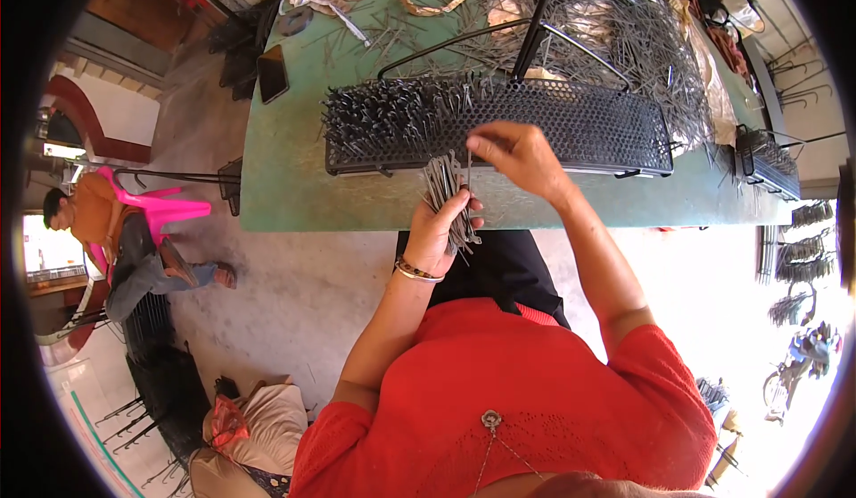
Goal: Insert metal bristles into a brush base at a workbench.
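Note:
My left hand [439,227] grips a bundle of thin grey metal pins [443,186] just in front of the table edge. My right hand [514,155] pinches a single pin at the near rim of a long black perforated frame [580,123]. The left part of the frame is packed with upright pins [388,110]; its right part shows bare holes. Behind the frame lies a big loose heap of pins [615,30].
The frame lies on a green table [285,186] with a dark phone [272,73], cloth strips and a black rod. A second black frame [767,164] sits at the right end. A person sits on a pink chair [156,208] at left; black racks stand below.

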The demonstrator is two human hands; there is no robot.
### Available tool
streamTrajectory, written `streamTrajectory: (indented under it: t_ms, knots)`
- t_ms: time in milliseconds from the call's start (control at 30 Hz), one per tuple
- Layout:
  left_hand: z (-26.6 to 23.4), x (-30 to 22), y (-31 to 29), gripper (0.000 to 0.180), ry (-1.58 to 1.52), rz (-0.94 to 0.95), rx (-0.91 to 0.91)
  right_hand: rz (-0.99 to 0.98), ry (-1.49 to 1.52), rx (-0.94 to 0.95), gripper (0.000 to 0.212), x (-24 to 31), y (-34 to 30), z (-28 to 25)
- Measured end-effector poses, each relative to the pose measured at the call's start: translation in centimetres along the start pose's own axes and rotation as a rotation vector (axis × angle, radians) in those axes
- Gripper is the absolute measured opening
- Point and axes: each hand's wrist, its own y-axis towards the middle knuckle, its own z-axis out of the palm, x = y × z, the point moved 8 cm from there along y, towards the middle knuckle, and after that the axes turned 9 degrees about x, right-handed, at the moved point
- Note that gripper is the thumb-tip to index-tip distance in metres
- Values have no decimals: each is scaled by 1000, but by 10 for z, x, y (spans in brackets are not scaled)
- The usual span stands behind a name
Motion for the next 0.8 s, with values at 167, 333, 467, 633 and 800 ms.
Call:
streamTrajectory:
  t_ms: [167, 333, 467, 633, 800]
  knots:
    - [11, 5, 7, 17, 41, -1, 7, 230, 443, 37, 23, -21, -24, 19]
    - [10, 18, 19, 18, -81, -91, -28, 207, 565, -181, 20, -23, -25, -18]
    - [10, 21, 27, 17, -105, -132, -28, 27, 489, -470, 21, -13, -12, -58]
    - [5, 28, 28, 16, 20, -178, -51, -83, 155, -526, 20, -10, 12, -68]
    - [2, 26, 26, 17, 46, -184, -16, -151, -41, -522, 18, 1, 23, -60]
